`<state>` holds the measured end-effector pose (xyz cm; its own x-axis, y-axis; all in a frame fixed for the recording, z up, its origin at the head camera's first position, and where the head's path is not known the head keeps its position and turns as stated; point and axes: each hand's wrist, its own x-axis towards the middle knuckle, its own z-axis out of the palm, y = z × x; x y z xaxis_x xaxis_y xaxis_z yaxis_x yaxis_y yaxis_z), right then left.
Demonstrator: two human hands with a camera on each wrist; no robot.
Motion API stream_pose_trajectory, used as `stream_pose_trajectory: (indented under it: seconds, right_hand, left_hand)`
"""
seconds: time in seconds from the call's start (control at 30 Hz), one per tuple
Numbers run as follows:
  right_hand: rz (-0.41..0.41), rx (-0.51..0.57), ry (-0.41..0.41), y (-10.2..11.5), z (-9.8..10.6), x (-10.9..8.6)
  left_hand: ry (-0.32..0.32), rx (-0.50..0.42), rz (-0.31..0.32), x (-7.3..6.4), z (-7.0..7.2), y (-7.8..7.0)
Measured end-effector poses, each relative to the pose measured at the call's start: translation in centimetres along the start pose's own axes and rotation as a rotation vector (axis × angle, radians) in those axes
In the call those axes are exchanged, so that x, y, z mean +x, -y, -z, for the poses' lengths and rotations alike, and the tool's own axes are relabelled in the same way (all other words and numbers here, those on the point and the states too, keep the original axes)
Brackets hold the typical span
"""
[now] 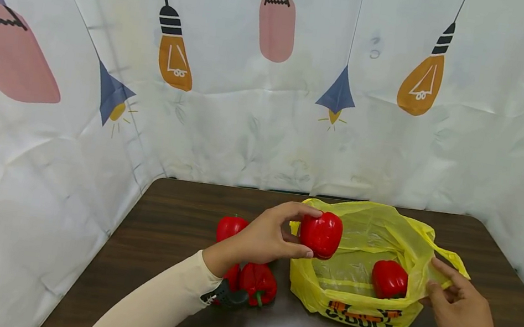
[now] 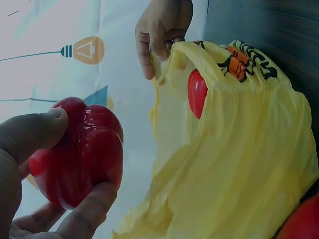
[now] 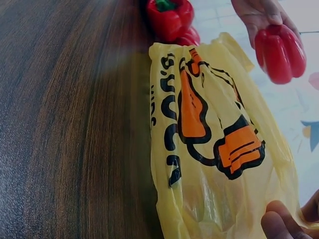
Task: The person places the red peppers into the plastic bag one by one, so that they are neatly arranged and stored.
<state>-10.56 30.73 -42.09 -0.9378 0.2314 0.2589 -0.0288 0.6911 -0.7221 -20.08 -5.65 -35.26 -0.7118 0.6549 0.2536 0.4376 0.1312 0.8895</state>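
My left hand [image 1: 277, 235] grips a red bell pepper [image 1: 321, 234] between thumb and fingers, above the left rim of a yellow plastic bag [image 1: 351, 276]. In the left wrist view this held pepper [image 2: 84, 154] is apart from the bag. My right hand [image 1: 463, 309] pinches the bag's right edge, and the bag's mouth gapes upward. Inside the bag, toward its right side, lies another red bell pepper [image 1: 389, 280]. The right wrist view shows the bag's printed front [image 3: 209, 124] with black letters and orange figures.
Several more red peppers lie on the dark wooden table [image 1: 174, 212] left of the bag, one pepper [image 1: 258, 283] at the front, another pepper [image 1: 231, 228] behind, partly hidden by the left forearm. A white curtain [image 1: 256, 129] printed with lamps hangs behind the table.
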Motion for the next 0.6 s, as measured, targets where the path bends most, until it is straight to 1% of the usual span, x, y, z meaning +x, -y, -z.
stream_pose_trajectory:
  seconds: [0.2, 0.43, 0.6]
  right_hand:
    - [-0.001, 0.005, 0.003, -0.1, 0.0, 0.0]
    - [0.012, 0.003, -0.005, -0.2, 0.0, 0.0]
    - [0.011, 0.003, -0.004, -0.3, 0.1, 0.0]
  left_hand:
    - [0.021, -0.019, -0.010, 0.8, -1.0, -0.1]
    - [0.022, -0.044, -0.017, 1.6, -2.1, 0.4]
    - [0.023, -0.023, -0.011, 2.3, -2.9, 0.7]
